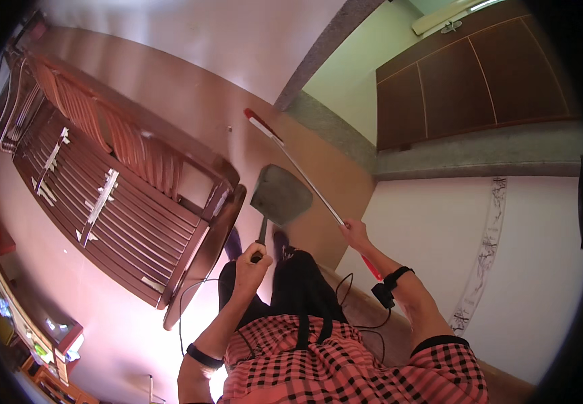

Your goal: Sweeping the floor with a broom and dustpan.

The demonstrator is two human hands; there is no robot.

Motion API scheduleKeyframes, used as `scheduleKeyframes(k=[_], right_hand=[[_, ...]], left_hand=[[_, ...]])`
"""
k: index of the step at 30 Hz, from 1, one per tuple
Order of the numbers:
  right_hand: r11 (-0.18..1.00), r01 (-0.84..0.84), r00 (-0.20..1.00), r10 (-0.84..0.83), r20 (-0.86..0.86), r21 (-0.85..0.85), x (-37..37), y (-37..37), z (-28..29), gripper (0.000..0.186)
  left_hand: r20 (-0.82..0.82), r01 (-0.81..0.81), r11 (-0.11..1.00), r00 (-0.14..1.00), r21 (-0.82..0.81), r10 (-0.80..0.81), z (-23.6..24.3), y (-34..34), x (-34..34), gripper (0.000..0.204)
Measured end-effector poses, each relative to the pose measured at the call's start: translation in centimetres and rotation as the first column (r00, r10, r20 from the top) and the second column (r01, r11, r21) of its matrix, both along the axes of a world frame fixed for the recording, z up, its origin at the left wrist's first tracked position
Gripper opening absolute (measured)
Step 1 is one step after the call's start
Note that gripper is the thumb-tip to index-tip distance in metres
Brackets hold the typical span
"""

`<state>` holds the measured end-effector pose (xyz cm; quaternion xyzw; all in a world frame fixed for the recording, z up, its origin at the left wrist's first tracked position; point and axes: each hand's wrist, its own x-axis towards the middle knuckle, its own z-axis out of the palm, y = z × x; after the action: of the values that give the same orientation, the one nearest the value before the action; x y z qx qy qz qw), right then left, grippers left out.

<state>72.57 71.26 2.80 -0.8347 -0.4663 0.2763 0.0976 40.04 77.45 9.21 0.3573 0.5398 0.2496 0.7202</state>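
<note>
My left hand (pixel 252 266) is closed around the dark handle of a grey dustpan (pixel 281 193), which hangs above the floor just ahead of my feet. My right hand (pixel 355 236) grips the long pole of a broom (pixel 310 182). The broom's red and white head (pixel 259 123) is farther ahead, on the brown floor near a small object (pixel 229 128) too small to name.
A slatted wooden bench (pixel 113 222) with taped patches stands to my left. A cluttered table (pixel 56 337) is at lower left. On my right are a white wall (pixel 426 242) with a patterned strip, a grey ledge (pixel 480 155) and brown cabinet doors (pixel 453 81).
</note>
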Motion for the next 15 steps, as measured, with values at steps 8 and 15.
scheduleKeyframes(k=[8,15], right_hand=[[0.991,-0.112,0.983,0.100,-0.157,-0.072,5.7,6.5,-3.6,0.021],[0.961,-0.270,0.954,0.259,-0.152,-0.054,9.8,13.6,-4.3,0.021]], left_hand=[[-0.121,-0.110,0.994,0.987,0.003,0.109,-1.5,3.5,5.3,0.008],[-0.112,-0.391,0.919,0.917,-0.057,0.383,-0.4,5.6,8.9,0.007]])
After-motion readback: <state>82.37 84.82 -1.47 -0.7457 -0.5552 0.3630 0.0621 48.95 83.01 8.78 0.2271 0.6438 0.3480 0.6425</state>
